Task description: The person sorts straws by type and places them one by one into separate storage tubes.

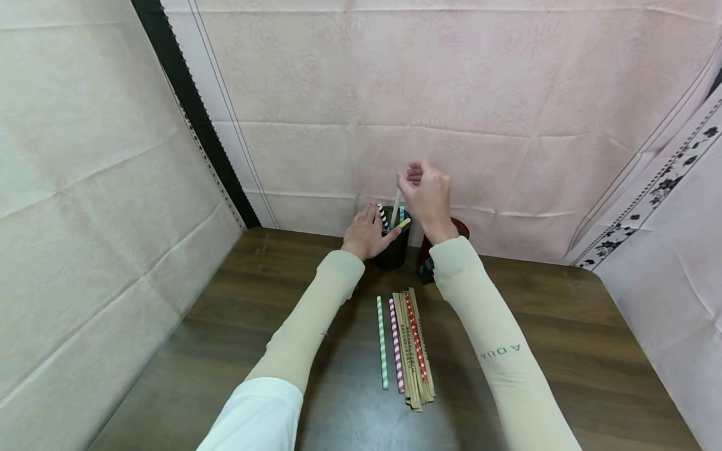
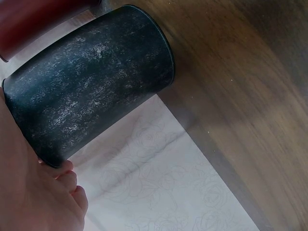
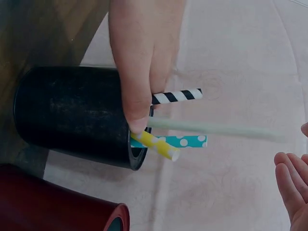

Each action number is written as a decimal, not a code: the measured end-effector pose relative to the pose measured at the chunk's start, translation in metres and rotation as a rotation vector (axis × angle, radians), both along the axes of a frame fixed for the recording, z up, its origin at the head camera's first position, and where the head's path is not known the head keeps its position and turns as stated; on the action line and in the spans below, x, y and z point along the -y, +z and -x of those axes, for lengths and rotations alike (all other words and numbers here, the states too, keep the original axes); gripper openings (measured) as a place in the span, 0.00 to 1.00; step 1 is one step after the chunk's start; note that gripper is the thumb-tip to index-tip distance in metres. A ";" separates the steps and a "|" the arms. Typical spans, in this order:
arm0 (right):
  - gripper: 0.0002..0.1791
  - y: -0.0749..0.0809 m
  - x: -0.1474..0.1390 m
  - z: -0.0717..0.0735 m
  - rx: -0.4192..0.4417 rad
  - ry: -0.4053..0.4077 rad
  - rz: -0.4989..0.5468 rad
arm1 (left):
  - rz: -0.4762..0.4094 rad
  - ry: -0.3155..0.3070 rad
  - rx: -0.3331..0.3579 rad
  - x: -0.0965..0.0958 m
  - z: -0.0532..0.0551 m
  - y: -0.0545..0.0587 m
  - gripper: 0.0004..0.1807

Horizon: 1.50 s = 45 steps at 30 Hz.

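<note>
My left hand [image 1: 365,234] holds the black cup [image 1: 393,252] at its rim, thumb in front in the right wrist view. The left wrist view shows its fingertips [image 2: 79,196] past the rim. Inside the cup stand a black-and-white striped straw [image 3: 178,96], a teal dotted straw [image 3: 190,141] and a yellow dotted straw [image 3: 161,148]. A pale straw [image 3: 216,128], blurred, sticks out farthest. My right hand [image 1: 429,194] is raised above the cup, fingers loosely bent, a small gap showing between its fingertips [image 3: 284,166] and the pale straw's end.
A red cup [image 1: 461,228] stands right of the black one, partly behind the right wrist. Nearer on the wooden table lie a green striped straw [image 1: 382,344], a purple striped straw [image 1: 397,347], a red dotted straw [image 1: 416,338] and several brown straws [image 1: 407,366]. Cloth walls [image 1: 350,150] surround the table.
</note>
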State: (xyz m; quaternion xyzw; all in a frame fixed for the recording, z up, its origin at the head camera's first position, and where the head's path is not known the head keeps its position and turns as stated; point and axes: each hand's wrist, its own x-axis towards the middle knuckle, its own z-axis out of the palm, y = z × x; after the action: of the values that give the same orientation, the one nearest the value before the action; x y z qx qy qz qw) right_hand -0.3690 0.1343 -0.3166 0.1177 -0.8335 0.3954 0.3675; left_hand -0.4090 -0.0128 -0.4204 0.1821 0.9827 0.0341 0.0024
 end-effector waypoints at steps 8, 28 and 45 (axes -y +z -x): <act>0.16 -0.001 -0.009 -0.008 0.003 -0.001 -0.041 | 0.004 -0.010 -0.002 0.000 -0.002 0.005 0.54; 0.15 0.014 -0.033 -0.054 0.197 0.084 -0.284 | -0.019 -0.005 -0.017 -0.001 -0.003 0.003 0.53; 0.10 -0.024 -0.045 -0.074 0.704 0.180 -0.604 | -0.016 -0.008 -0.021 0.000 -0.003 0.001 0.53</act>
State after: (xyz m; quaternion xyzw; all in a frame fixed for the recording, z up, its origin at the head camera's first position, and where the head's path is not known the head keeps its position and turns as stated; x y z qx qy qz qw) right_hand -0.2954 0.1792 -0.3407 0.1499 -0.9716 0.1812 -0.0240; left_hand -0.4060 -0.0124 -0.4189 0.1864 0.9816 0.0400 -0.0092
